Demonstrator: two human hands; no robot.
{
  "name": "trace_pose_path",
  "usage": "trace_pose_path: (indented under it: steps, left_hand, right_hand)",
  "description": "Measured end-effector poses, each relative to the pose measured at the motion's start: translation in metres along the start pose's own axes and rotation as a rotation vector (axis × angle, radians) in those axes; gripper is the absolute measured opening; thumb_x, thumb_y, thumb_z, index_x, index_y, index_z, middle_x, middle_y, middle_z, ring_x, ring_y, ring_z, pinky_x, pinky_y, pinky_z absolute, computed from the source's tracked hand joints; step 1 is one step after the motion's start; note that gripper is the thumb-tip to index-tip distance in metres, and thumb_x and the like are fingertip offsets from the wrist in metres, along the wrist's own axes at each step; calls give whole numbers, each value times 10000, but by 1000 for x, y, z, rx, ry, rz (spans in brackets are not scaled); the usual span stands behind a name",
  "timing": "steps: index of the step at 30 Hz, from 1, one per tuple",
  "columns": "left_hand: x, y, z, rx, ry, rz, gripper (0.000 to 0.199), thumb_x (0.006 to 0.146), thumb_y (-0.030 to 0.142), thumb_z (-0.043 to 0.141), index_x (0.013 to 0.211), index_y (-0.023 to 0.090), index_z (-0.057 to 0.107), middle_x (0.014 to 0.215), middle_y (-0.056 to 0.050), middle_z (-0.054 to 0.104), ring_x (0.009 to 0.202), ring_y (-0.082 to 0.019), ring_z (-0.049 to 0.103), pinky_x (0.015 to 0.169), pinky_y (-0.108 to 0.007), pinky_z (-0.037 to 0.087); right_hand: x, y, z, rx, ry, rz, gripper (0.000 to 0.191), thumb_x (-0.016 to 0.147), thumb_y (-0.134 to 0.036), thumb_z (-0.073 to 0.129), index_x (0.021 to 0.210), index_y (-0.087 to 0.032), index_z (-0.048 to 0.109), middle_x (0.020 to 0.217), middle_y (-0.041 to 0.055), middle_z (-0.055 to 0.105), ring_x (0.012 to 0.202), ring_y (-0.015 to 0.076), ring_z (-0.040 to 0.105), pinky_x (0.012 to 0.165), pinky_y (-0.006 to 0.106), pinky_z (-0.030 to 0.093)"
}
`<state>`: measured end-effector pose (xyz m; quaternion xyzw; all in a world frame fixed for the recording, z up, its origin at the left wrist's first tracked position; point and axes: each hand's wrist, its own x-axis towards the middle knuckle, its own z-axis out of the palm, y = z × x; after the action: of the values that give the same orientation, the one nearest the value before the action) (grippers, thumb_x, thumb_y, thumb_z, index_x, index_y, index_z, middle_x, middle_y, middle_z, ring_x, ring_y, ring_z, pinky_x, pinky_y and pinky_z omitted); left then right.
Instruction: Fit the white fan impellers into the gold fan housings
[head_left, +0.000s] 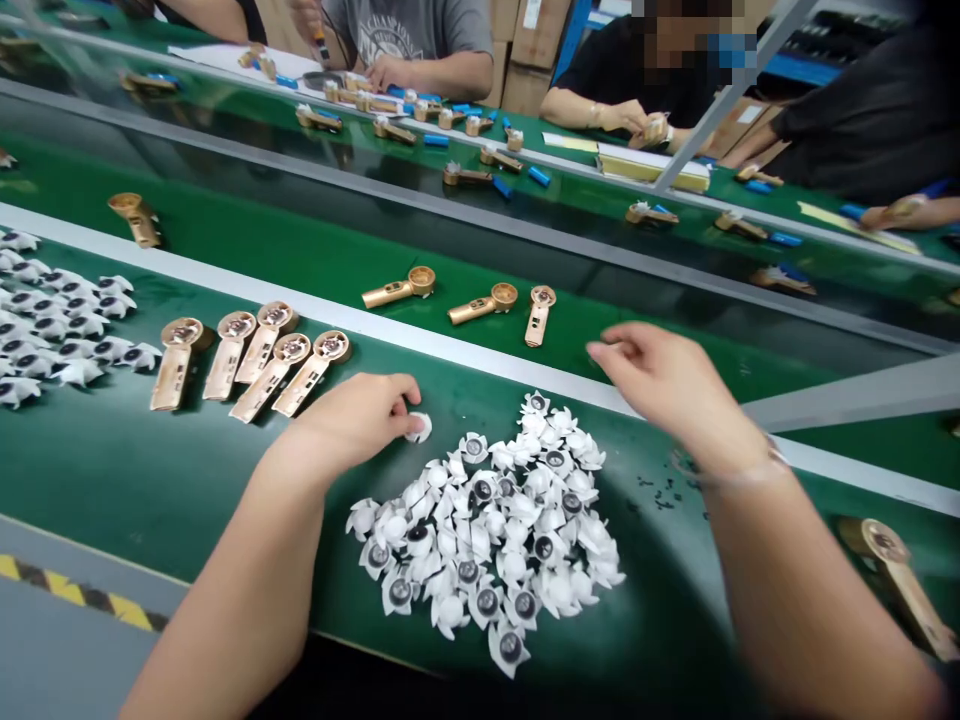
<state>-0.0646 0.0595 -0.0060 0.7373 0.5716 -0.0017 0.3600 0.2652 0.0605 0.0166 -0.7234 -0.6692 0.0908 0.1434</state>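
My left hand [367,415] is closed at the fingertips on a small white fan blade [420,428], just above the green table. Below and to its right lies a heap of white fan blades [480,540], some showing dark round hubs. My right hand [652,370] hovers over the belt's near edge, fingers curled with a gap to the thumb and nothing seen between them. Nearest to it is a gold fan housing [539,315] on the green belt. Several gold housings [251,355] stand grouped left of my left hand.
Rows of white fan blades [60,310] cover the far left. Small black bits [660,493] lie right of the heap. A gold housing [892,570] is at the right edge. Metal rails [862,395] cross the workspace; people work opposite.
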Motion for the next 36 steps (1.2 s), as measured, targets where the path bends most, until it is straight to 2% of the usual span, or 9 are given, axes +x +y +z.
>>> trace_pose_path:
  steps: [4, 8, 11, 17, 22, 24, 27, 32, 36]
  left_hand:
    - [16, 11, 12, 39, 163, 125, 314, 899, 484, 497, 920, 258, 713, 942, -42, 743, 817, -229, 645, 679, -313, 429]
    - [25, 12, 20, 66, 144, 176, 439, 820, 572, 611, 1113, 259, 701, 1074, -75, 705, 875, -249, 637, 751, -334, 460]
    - [28, 8, 21, 111, 93, 160, 574, 704, 572, 735, 1168, 244, 655, 1075, -89, 670, 860, -257, 630, 716, -333, 472]
    - [26, 12, 23, 103, 179, 191, 361, 773, 499, 688, 1014, 229, 693, 942, -66, 668, 805, -233, 627, 704, -326, 467]
    - [17, 24, 29, -207, 308, 147, 381, 769, 453, 712, 1055, 206, 667, 1133, -91, 688, 881, -226, 659, 772, -335, 540]
    - [11, 32, 35, -380, 301, 138, 392, 780, 426, 716, 1095, 199, 660, 1045, -87, 704, 866, -218, 680, 780, -334, 565]
    - [1, 47, 45, -518, 250, 289, 335, 787, 351, 727, 1084, 199, 698, 959, -76, 716, 824, -196, 691, 768, -312, 583]
    - [-12, 63, 54, -504, 210, 533, 284, 761, 304, 768, 1024, 202, 742, 909, -60, 716, 736, -154, 658, 686, -266, 576]
    - [-16, 63, 50, -474, 261, 545, 235, 746, 257, 776, 965, 176, 746, 844, -42, 689, 685, -125, 623, 640, -234, 547]
  right_hand:
    - [-97, 70, -3, 68, -35, -25, 199, 916, -409, 549, 906, -243, 657, 755, 38, 695, 614, 211, 647, 560, 337, 512]
    - [-159, 89, 21, 101, 13, -95, 133, 933, -299, 530, 963, -246, 649, 880, 76, 709, 748, 245, 693, 628, 380, 577]
    - [-170, 85, 32, 128, 76, -174, 161, 935, -239, 520, 996, -254, 668, 956, 94, 706, 867, 268, 704, 747, 434, 604]
    - [-163, 91, 30, -42, -7, -380, 241, 958, -189, 480, 1040, -210, 706, 1034, 112, 722, 916, 267, 709, 824, 453, 613]
    - [-152, 96, 29, -256, -86, -534, 232, 939, -118, 452, 1014, -133, 671, 974, 164, 692, 854, 294, 681, 753, 473, 587]
    - [-144, 86, 29, -215, -87, -524, 183, 943, -138, 456, 985, -143, 634, 933, 155, 665, 806, 284, 661, 711, 461, 572]
    - [-130, 49, 26, 87, -55, -422, 102, 955, -168, 461, 977, -200, 556, 918, 101, 618, 786, 228, 619, 676, 384, 543]
    - [-102, -33, 21, 511, -81, -435, 104, 958, -148, 460, 947, -232, 519, 879, 35, 559, 798, 177, 555, 695, 321, 476]
    - [-89, -57, 25, 564, -126, -471, 108, 950, -132, 488, 939, -224, 543, 876, 20, 570, 796, 155, 547, 709, 296, 460]
